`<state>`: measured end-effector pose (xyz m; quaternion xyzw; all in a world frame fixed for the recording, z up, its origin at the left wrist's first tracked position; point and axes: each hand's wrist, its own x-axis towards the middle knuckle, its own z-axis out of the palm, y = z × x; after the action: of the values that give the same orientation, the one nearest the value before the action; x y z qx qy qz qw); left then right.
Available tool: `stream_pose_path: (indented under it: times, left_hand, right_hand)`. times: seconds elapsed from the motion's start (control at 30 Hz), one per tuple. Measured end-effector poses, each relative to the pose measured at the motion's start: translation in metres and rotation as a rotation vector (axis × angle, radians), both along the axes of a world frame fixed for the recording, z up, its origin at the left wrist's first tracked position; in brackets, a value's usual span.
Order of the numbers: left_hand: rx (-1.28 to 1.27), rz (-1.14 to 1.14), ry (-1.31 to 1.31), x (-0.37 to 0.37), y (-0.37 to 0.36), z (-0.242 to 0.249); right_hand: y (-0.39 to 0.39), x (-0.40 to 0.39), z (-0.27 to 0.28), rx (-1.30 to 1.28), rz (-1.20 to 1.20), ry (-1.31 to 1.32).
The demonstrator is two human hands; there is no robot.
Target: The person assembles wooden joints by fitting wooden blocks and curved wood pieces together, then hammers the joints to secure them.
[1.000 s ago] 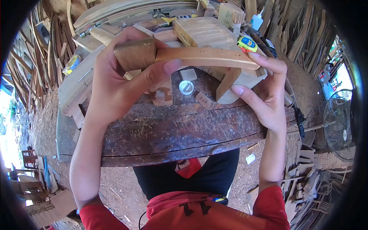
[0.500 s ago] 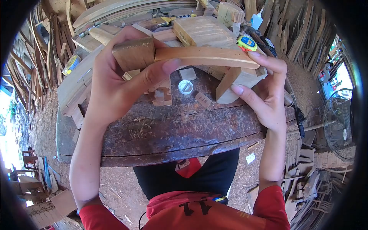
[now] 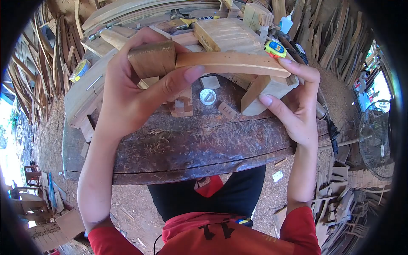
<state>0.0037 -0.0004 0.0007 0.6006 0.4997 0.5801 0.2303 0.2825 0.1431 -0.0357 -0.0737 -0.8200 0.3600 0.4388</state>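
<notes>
A curved strip of pale wood [image 3: 231, 62] spans between my two hands above the workbench, with a wooden block at each end. My left hand [image 3: 123, 89] is closed around the darker block [image 3: 152, 59], its thumb lying along the strip's lower edge. At the other end, the thumb and fingers of my right hand [image 3: 299, 100] grip the lighter block [image 3: 265, 94], the index fingertip resting at the strip's tip. Below the strip, a small round white lid [image 3: 208, 97] and a small marked wood piece [image 3: 227, 110] lie on the bench.
The dark, scratched workbench [image 3: 191, 144] carries a thick wood block [image 3: 229, 36], a yellow tape measure [image 3: 275, 49], a hammer [image 3: 106, 38] and a white glue bottle [image 3: 285, 22]. A fan [image 3: 376, 140] stands at right. Wood offcuts [image 3: 340, 46] lean along the walls.
The curved wood piece and both hands appear shifted very slightly to the right, with the bench items shifting alike. The grip of both hands stays the same.
</notes>
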Motion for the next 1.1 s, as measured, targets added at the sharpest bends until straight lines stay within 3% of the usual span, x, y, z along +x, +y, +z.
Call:
stream_pose_path:
  times: [0.37,0.87,1.1]
  left_hand:
    - [0.048,-0.038,0.110,-0.0043,-0.0003,-0.0015]
    - [0.035,-0.018,0.031,-0.0025,-0.0028,0.0024]
    - [0.040,-0.066,0.045,-0.0065,-0.0004,-0.0001]
  right_hand:
    - [-0.0010,-0.0002,0.0012,0.018,-0.013,0.009]
    - [0.0004,0.0008,0.0056,0.094,-0.038,-0.031]
    - [-0.0023,-0.0013,0.0059,-0.006,-0.043,-0.032]
